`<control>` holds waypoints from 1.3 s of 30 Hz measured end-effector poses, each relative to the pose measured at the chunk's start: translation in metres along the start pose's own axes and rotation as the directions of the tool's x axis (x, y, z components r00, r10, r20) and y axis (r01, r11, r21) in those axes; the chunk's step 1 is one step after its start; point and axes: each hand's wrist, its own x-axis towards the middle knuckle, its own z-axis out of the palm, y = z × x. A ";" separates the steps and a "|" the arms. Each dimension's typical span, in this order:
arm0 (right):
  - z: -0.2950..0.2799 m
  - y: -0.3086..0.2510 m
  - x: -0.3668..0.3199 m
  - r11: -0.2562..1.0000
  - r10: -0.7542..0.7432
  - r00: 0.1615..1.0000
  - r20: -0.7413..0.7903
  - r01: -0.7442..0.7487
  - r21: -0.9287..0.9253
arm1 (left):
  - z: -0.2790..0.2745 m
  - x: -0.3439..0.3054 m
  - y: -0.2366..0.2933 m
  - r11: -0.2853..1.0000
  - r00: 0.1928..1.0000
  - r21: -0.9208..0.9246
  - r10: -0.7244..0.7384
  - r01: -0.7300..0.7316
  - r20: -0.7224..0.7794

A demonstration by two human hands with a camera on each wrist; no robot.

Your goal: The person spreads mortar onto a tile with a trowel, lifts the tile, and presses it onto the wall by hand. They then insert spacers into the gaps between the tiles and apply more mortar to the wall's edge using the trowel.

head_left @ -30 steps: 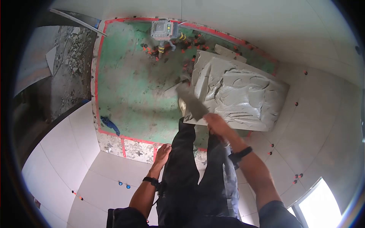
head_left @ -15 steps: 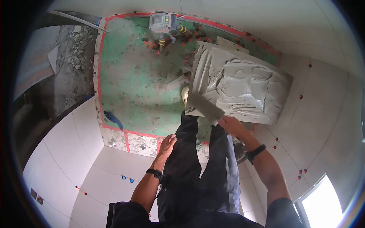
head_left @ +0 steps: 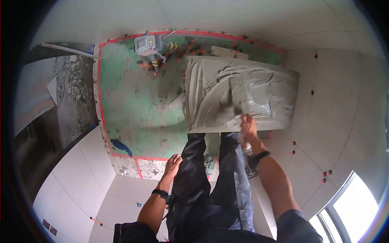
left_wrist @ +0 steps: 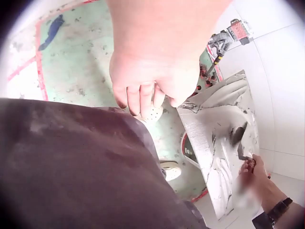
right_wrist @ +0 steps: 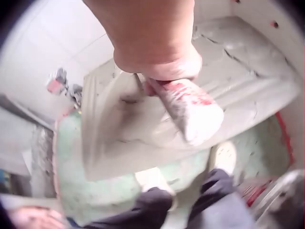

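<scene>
A large slab (head_left: 279, 87) coated in thick, ridged wet grey mortar lies in front of the person. My right hand (head_left: 248, 126) grips a trowel at the slab's near side. Its grey-smeared blade (head_left: 240, 91) lies over the middle of the mortar, blurred. In the right wrist view the trowel's pale, red-marked handle (right_wrist: 198, 112) sticks out below the hand. Beside the left knee hangs my left hand (head_left: 173, 164), fingers loosely bent and holding nothing. The left wrist view shows those fingers (left_wrist: 145, 98) hanging beside the dark trouser leg.
A boxy device (head_left: 146, 44) on yellow-banded legs stands at the back of the green floor. A blue cloth (head_left: 121, 148) lies at the left. Black-and-orange clips (head_left: 312, 92) stick out of the tile joints at right. Pale clogs (right_wrist: 224, 157) stand by the slab's near edge.
My right hand has carried the trowel from the slab's near left corner onto the middle of the mortar. A curved smooth sweep now shows there. The left hand stays by the knee.
</scene>
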 end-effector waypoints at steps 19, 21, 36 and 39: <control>0.054 -0.116 0.032 0.258 0.459 0.826 0.327 -0.476 0.841 | -0.001 0.013 -0.010 0.993 0.999 0.118 0.023 -0.028 0.048; 0.082 -0.137 0.038 0.287 0.372 0.853 0.366 -0.481 0.829 | -0.002 0.012 -0.012 1.000 0.999 0.007 0.026 -0.026 0.036; -0.003 -0.046 0.040 0.934 0.066 0.952 -0.297 -0.164 -0.318 | 0.008 0.015 0.015 0.999 0.998 0.010 0.040 -0.041 0.056; 0.012 -0.081 0.039 0.582 0.431 0.893 0.129 -0.384 0.716 | 0.004 0.034 -0.025 0.993 0.995 0.092 0.067 -0.074 0.077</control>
